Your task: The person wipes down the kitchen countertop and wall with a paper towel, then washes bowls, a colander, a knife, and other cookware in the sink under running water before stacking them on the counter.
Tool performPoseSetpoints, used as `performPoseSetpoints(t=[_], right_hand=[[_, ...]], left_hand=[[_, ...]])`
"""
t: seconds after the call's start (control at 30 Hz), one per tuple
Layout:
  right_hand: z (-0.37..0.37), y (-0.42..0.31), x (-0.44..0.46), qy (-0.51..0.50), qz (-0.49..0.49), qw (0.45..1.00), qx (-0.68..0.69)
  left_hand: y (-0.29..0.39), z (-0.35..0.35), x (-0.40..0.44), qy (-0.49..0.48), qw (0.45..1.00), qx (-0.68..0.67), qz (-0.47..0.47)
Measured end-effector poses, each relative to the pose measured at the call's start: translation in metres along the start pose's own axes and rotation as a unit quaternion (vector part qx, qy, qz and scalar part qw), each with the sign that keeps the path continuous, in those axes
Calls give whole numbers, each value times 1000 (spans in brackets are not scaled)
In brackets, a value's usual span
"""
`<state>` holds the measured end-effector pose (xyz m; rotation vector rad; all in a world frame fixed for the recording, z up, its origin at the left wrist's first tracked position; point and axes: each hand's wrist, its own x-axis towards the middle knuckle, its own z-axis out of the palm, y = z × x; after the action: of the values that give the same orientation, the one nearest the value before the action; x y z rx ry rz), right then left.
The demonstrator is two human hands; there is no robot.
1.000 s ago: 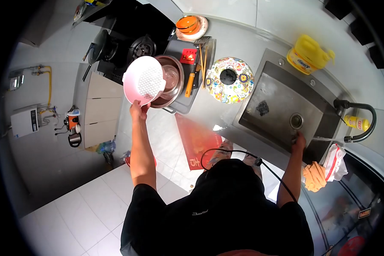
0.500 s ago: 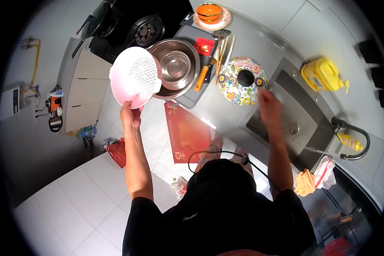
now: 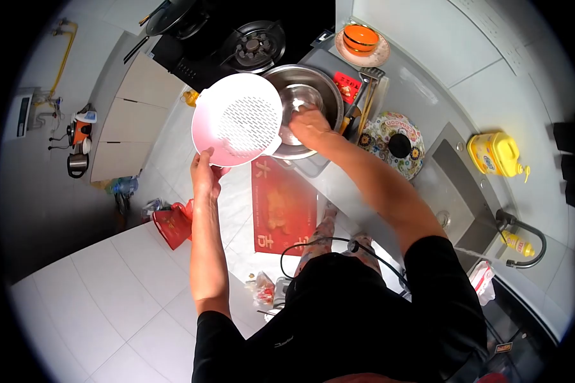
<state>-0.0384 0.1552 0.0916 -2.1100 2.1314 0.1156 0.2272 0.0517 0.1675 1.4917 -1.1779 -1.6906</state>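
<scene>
My left hand [image 3: 206, 171] grips the lower edge of a pink-and-white colander [image 3: 236, 124], held tilted so its slotted inside shows. To its right, a large steel basin [image 3: 331, 102] stands on a grey board with a smaller metal bowl [image 3: 302, 94] inside it. My right hand [image 3: 310, 126] reaches into the basin, fingers curled over the near right part of the small bowl; its fingertips are partly hidden. A floral-patterned lid [image 3: 377, 135] with a black knob lies on the counter, partly behind my right forearm.
Beyond the basin are a red packet [image 3: 346, 85], a spatula [image 3: 372, 75] and an orange bowl [image 3: 361, 38] on a plate. A gas burner [image 3: 253, 45] is at the back left. The sink [image 3: 469, 201], its black tap [image 3: 538, 252] and a yellow jug [image 3: 495, 153] are on the right.
My right hand has moved left from beside the floral lid into the basin, onto the small bowl. The colander stays in my left hand; the whole view has shifted.
</scene>
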Motion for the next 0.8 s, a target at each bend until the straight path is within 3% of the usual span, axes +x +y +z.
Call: performPoseSetpoints(t=[0.03, 0.13, 0.17, 0.2, 0.23, 0.27, 0.3, 0.37, 0.4, 0.43, 0.53, 0.57, 0.6, 0.7, 0.73, 0.77, 0.8], right_hand=[[1, 6, -5, -2, -5, 1000, -3], [-1, 22, -26, 233, 35, 964, 126], [-8, 27, -28, 234, 34, 963, 125], [-20, 33, -31, 158, 98, 936, 299], [-28, 39, -35, 77, 157, 870, 461], [-30, 43, -39, 102, 152, 783, 594], [-31, 43, -43, 106, 155, 782, 594], [-37, 43, -55, 135, 230, 553, 789], [-39, 42, -59, 160, 228, 530, 801], [-43, 42, -64, 165, 231, 530, 799], [-72, 33, -82, 251, 171, 615, 728], [-77, 29, -87, 260, 184, 707, 632], [-89, 22, -90, 302, 140, 752, 570], [-101, 4, -89, 409, 1, 837, 363], [-101, -1, -90, 326, 4, 888, 325], [-98, -4, -87, 327, 11, 887, 325], [-92, -7, -83, 264, 6, 926, 271]], left_hand=[[3, -4, 2, 9, 1000, 4, 0], [7, -14, 6, 29, 1000, 12, -3], [10, -15, 8, 35, 999, 17, -5], [11, -17, 12, 34, 999, 18, -4], [12, -18, 17, 40, 999, 30, -1], [13, -18, 21, 46, 998, 42, 3], [14, -18, 24, 42, 998, 43, 4], [17, -13, 29, 18, 996, 80, 20], [19, -10, 30, 14, 997, 79, 21], [21, -6, 33, 8, 994, 109, 25], [25, 12, 38, -12, 985, 170, 39], [25, 17, 39, -18, 978, 204, 44], [25, 25, 39, -24, 977, 205, 45], [21, 48, 40, -44, 965, 248, 73], [19, 57, 41, -45, 954, 284, 88], [17, 65, 42, -47, 941, 319, 102], [11, 71, 48, -31, 934, 339, 107]])
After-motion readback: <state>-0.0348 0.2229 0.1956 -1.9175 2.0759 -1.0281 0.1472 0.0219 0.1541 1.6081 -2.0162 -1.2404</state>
